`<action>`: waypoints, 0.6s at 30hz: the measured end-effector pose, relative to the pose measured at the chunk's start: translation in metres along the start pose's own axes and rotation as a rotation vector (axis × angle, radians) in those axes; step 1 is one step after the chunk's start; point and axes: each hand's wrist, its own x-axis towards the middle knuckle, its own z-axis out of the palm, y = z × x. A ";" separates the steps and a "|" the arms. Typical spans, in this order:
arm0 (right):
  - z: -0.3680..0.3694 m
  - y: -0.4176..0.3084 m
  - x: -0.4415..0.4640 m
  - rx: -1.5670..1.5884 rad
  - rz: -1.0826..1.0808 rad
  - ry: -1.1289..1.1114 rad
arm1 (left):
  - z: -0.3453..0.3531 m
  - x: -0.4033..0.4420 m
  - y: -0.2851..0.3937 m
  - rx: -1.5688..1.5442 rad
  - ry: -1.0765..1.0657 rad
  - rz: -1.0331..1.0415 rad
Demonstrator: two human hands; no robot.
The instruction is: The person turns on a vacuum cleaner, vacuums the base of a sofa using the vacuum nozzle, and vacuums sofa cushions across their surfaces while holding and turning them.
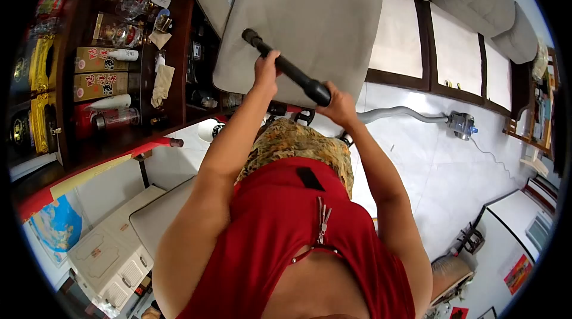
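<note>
- Left hand (267, 73): grip closed around the middle stretch of a black wand (292, 71), forearm extended forward from the body.
- Right hand (338, 106): grip closed at the wand's thicker near end, to the right of the left hand and closer to the body.
- Wand position: held slantwise over a grey seat cushion (316, 15), its far end pointing forward and left.
- Nozzle (251, 36) at the far end: above the left part of the cushion; contact with the fabric cannot be told from this angle.
- Grey hose (405, 113): runs from beside the right hand, over the floor, to a small vacuum unit (462, 125); its join to the wand is hidden by the hand.
- Vacuum unit: on the pale tiled floor (432, 188), well apart on the right; a thin cord (494, 152) trails from it.
- Ahead and right: pale seat panels (398, 33) in a dark wooden frame, grey back cushions (476, 9) behind them.
- Left: dark cabinet (182, 33) with bottles and printed boxes (101, 86); a beige cloth (162, 86) lies near its edge.
- Person's clothing: red top (280, 211), patterned lower garment (298, 146).
</note>
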 end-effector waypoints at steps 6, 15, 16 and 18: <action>0.013 0.028 -0.034 0.058 0.010 -0.033 | -0.003 -0.026 -0.031 0.131 0.056 -0.081; 0.029 0.067 -0.155 0.060 0.353 -0.105 | 0.001 -0.037 -0.135 0.316 -0.368 -0.590; 0.023 0.066 -0.163 0.053 0.441 -0.116 | 0.009 -0.040 -0.148 0.318 -0.337 -0.618; 0.018 0.071 -0.171 0.046 0.409 -0.074 | 0.027 -0.051 -0.152 0.336 -0.293 -0.612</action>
